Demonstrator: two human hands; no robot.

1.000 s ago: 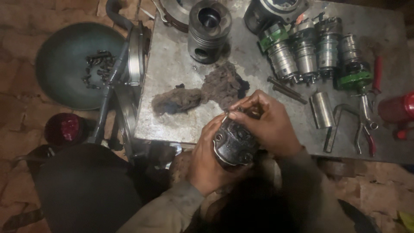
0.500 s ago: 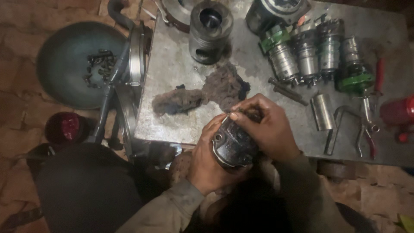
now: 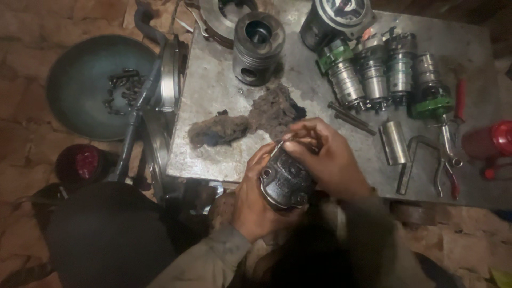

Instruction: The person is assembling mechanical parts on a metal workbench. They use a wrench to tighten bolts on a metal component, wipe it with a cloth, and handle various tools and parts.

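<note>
the bench is a grey metal plate, scratched and dirty, standing on a brown earth floor in a dim room. both hands work at its near edge: the left hand has its grip wrapped around a dark round metal part, which sits partly over the edge, and the right hand lies over the top of the part, its grip pinching a thin light piece against it. just beyond the grip lie two clumps of dark fibre rag, and farther beyond stands a piston. to the right of the grip are a row of ribbed cylinders, a small steel sleeve and red-handled pliers. to the left of the grip the bench surface is bare up to its edge, past which a round green pan lies on the floor.
</note>
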